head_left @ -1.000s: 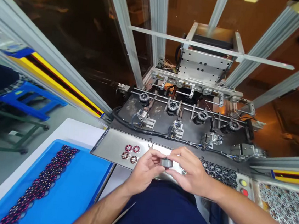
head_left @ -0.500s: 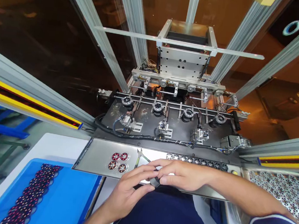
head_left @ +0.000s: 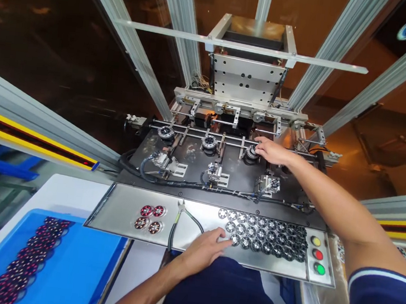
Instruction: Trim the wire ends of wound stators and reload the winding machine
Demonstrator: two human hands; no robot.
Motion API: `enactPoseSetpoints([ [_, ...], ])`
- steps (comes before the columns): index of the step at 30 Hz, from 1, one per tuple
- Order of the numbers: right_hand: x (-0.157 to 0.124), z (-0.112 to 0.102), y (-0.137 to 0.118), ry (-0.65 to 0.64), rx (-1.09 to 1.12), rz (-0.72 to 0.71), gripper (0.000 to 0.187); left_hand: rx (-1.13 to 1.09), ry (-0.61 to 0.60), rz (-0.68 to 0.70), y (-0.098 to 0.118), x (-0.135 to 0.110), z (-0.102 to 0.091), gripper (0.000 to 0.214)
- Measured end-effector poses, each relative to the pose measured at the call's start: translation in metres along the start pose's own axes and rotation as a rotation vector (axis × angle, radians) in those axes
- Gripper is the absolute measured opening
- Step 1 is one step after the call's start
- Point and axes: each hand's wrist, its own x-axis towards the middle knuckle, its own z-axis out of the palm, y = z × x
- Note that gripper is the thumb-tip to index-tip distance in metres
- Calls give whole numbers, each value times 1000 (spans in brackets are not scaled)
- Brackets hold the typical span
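Observation:
My right hand [head_left: 273, 151] is stretched out to the third winding fixture [head_left: 251, 156] on the machine. Its fingers are bent over a dark round stator core [head_left: 252, 149] at the fixture's top, partly hidden by the fingertips. My left hand [head_left: 207, 248] rests low over the metal tray [head_left: 117, 210], thumb and fingers apart. Its index fingertip is at the nearest stator core [head_left: 234, 241] of several rows of black-and-silver ones. Left of that hand lie side cutters [head_left: 181, 210] with green-and-black handles, their jaws pointing away from me.
Two more fixtures [head_left: 209, 143] carry round parts. Cores with red and copper-coloured windings [head_left: 147, 210] sit on the tray's left. A blue bin [head_left: 79, 255] holds rows of wound cores. Yellow, red and green buttons [head_left: 318, 254] are at right. A clear bar [head_left: 243, 48] crosses above.
My hands were together over the tray's front edge, holding a dark part. The right has moved forward to the third fixture; the left has lowered to the rows of cores.

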Motion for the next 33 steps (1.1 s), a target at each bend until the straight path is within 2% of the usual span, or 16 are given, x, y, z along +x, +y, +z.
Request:
enactPoseSetpoints([
  [5, 5, 10, 14, -48, -62, -19, 21, 42, 19, -2, -3, 1, 18, 35],
  [11, 13, 11, 20, -77, -108, -51, 26, 69, 110, -21, -9, 1, 33, 15],
  [19, 21, 14, 22, -106, -169, -76, 29, 12, 246, 5, -11, 2, 37, 10],
  [24, 23, 15, 23, -125, -198, -79, 29, -82, 383, -22, -5, -11, 21, 18],
  [29, 26, 20, 24, -152, -212, -79, 29, -179, 525, -147, 4, -29, -14, 22],
  [33, 29, 22, 22, -151, -204, -67, 29, -390, 645, -251, 10, -40, -42, 22],
])
